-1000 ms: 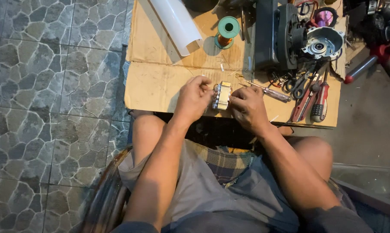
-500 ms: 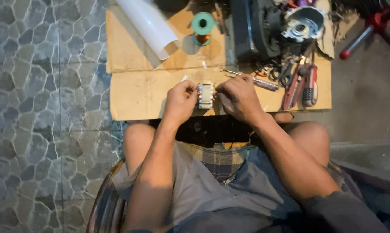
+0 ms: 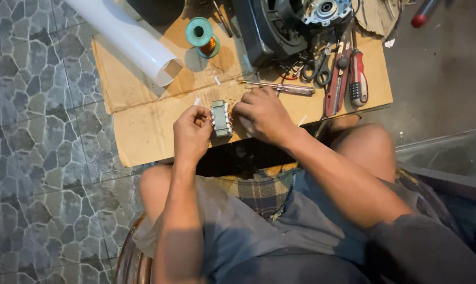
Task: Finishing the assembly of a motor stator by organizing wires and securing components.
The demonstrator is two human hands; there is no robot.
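A small grey metal block with pale insulating strips (image 3: 221, 118) sits between both of my hands, just above a sheet of cardboard (image 3: 143, 131) on the floor. My left hand (image 3: 191, 132) grips its left side and pinches a thin white slip at the top. My right hand (image 3: 262, 112) closes on its right side, fingers curled over the block's edge. I am seated, knees on either side, looking straight down.
On the cardboard lie a white rolled sheet (image 3: 127, 39), a green spool of copper wire (image 3: 201, 36), a dark motor housing (image 3: 285, 26), scissors (image 3: 314, 66), red-handled screwdrivers (image 3: 348, 79) and a clear-handled tool (image 3: 282, 88). Patterned stone tiles (image 3: 38, 131) lie to the left.
The view has drifted, so the cardboard and tools sit differently in the picture. Both hands keep hold of the block, with only small finger shifts.
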